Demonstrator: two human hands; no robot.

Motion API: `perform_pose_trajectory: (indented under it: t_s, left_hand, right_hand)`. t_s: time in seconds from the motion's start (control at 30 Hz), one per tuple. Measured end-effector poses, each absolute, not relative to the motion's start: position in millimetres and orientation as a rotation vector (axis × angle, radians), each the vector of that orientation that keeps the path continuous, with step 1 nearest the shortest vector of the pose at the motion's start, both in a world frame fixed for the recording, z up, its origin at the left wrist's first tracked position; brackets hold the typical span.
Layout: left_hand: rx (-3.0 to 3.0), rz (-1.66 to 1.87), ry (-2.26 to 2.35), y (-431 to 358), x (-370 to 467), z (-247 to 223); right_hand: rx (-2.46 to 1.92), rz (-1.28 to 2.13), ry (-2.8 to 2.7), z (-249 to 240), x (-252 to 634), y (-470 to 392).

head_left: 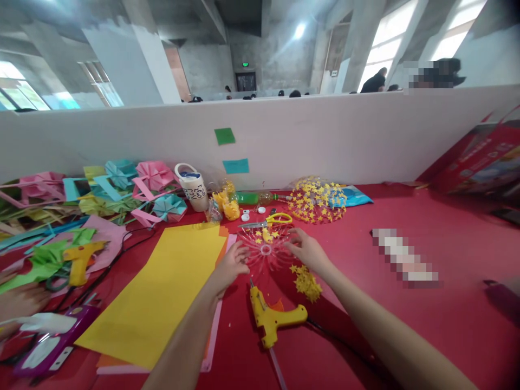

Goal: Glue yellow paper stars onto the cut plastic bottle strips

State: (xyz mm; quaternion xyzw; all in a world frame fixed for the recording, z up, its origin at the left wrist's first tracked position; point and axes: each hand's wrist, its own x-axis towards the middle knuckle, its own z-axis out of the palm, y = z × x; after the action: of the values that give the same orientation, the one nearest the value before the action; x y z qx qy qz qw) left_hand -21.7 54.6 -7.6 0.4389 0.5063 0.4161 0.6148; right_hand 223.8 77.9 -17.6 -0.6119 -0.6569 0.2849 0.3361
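Observation:
A clear plastic bottle piece cut into splayed strips (266,249) lies on the red table, its ring-shaped neck in the middle. Several yellow stars sit on its far strips. My left hand (233,265) is at its left edge, fingers curved and apart. At the right edge, my right hand (307,250) has its thumb and fingers apart. Whether either touches the strips I cannot tell. Nearer me rests a yellow hot glue gun (274,316) with a glue stick in its back. A pile of yellow stars (307,284) lies below my right hand.
Yellow-handled scissors (279,219) lie just beyond the strips. A star-covered clear plastic piece (317,200) stands at the back. Yellow paper sheets (162,287) cover the left. Another person's hand (24,303) is near a second glue gun (81,262). A white partition (284,141) borders the table.

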Motion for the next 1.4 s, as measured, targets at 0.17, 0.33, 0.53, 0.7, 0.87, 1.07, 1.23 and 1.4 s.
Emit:
perform_pose_trajectory:
  t_s: [0.17, 0.33, 0.53, 0.7, 0.87, 1.07, 1.23, 1.4]
  left_hand:
    - [1.103, 0.977, 1.220, 54, -40, 3]
    - [1.316, 1.329, 1.547, 57, -46, 26]
    - [1.446, 1.374, 1.413, 44, -8, 36]
    - [1.393, 1.453, 1.448, 38, 6, 20]
    - [1.514, 1.413, 1.510, 38, -2, 7]
    - [1.532, 1.356, 1.463, 35, -1, 6]
    - [1.594, 1.298, 1.417, 30, 6, 8]
    - [1.659, 1.290, 1.424, 26, 8, 10]
  right_hand:
    - [-1.681, 0.596, -1.720, -14, 266, 70]
    - [-1.691, 0.466, -1.946, -26, 289, 56]
    - [-1.521, 0.330, -2.219, -33, 278, 45]
    - [-1.407, 0.277, -2.353, -35, 272, 39]
    - [-1.343, 0.269, -2.422, -33, 268, 38]
    - [-1.391, 0.278, -2.380, -35, 271, 42]
    - [-1.390, 0.297, -2.360, -32, 272, 39]
    - [-1.393, 0.367, -2.315, -33, 269, 39]
